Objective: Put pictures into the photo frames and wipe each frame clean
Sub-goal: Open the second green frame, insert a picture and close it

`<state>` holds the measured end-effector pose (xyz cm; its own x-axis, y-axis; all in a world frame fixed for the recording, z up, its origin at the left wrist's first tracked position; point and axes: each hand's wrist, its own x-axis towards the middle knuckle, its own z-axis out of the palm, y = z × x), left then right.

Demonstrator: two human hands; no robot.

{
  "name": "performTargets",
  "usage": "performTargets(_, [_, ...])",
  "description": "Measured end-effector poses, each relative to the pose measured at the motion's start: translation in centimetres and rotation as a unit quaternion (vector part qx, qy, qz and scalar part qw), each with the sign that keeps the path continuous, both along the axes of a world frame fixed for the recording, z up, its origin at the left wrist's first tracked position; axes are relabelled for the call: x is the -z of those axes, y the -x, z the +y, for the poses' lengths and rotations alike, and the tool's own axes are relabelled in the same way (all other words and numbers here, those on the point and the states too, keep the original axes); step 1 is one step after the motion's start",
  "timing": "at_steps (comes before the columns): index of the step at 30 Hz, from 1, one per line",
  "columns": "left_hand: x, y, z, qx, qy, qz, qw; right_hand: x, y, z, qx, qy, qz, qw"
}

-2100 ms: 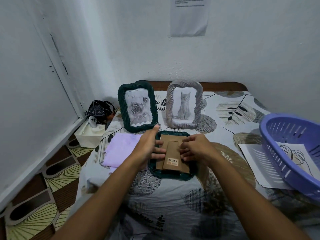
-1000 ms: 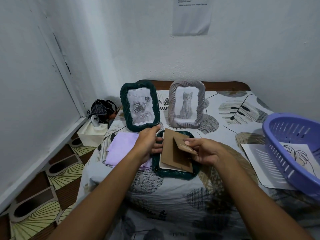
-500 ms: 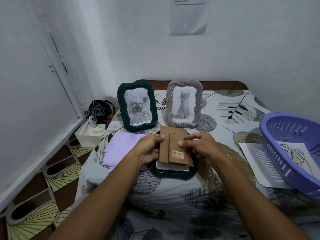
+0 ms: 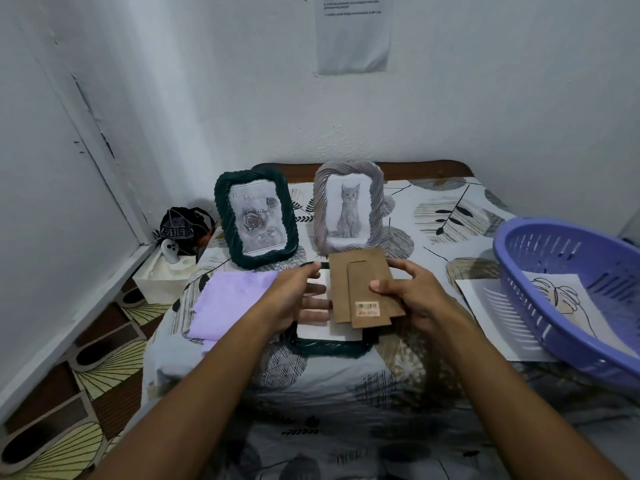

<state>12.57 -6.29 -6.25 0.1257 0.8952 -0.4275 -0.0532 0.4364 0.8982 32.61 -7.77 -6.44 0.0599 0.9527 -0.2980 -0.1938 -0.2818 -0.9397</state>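
So far two frames stand filled at the back of the bed — the green rose frame (image 4: 256, 220) and grey cat frame (image 4: 349, 206) — while the third frame (image 4: 327, 346) lies face-down, right hand (image 4: 412, 296) fingers pinching its cardboard backing (image 4: 363, 289) lifted above it, left hand (image 4: 298, 299) fingers loosely spread, and the purple cloth (image 4: 232, 303) waits beside it.

Two upright frames (image 4: 256, 221) side by side near the bed's (image 4: 346, 393) far edge, face-down frame (image 4: 327, 346) before them, cloth (image 4: 232, 299) at left edge, basket (image 4: 571, 292) over paper (image 4: 491, 306) at right edge
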Motion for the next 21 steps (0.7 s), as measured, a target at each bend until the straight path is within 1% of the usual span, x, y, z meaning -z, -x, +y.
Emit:
performTargets(3, [-0.1, -1.1, -0.4, 0.004, -0.070, 0.081, 0.994, 0.4, -2.6, -0.7, 0.025, -0.001, 0.008, 1.000])
performTargets(5, [0.2, -2.1, -0.6, 0.003, -0.162, 0.168, 0.972, 0.7, -4.2, -1.0, 0.043, 0.001, 0.004, 0.999])
performTargets(6, [0.5, -2.5, -0.6, 0.010, -0.221, 0.216, 0.951, 0.7, -4.9, -1.2, 0.048, 0.004, -0.004, 0.999])
performTargets(8, [1.1, -3.2, -0.6, 0.053, -0.330, 0.304, 0.892, 0.6, -5.9, -1.5, 0.056, 0.011, -0.025, 0.998])
performTargets(9, [1.4, -3.4, -0.6, 0.089, -0.370, 0.337, 0.861, 0.6, -6.3, -1.6, 0.057, 0.013, -0.033, 0.998])
performTargets(11, [1.8, -4.0, -0.6, 0.161, -0.427, 0.376, 0.807, 0.8, -6.9, -1.6, 0.056, 0.015, -0.046, 0.997])
performTargets(14, [2.0, -4.7, -0.5, 0.250, -0.461, 0.408, 0.747, 1.3, -7.1, -1.6, 0.061, 0.010, -0.074, 0.995])
performTargets(18, [2.5, -5.7, -0.2, 0.355, -0.444, 0.485, 0.664, 1.5, -7.1, -1.5, 0.070, 0.005, -0.118, 0.991])
performTargets(19, [2.6, -5.9, -0.2, 0.373, -0.439, 0.497, 0.649, 1.6, -7.1, -1.5, 0.069, 0.005, -0.140, 0.988])
performTargets(21, [2.9, -6.3, -0.1, 0.395, -0.429, 0.511, 0.631, 1.9, -7.1, -1.6, 0.068, 0.003, -0.202, 0.977])
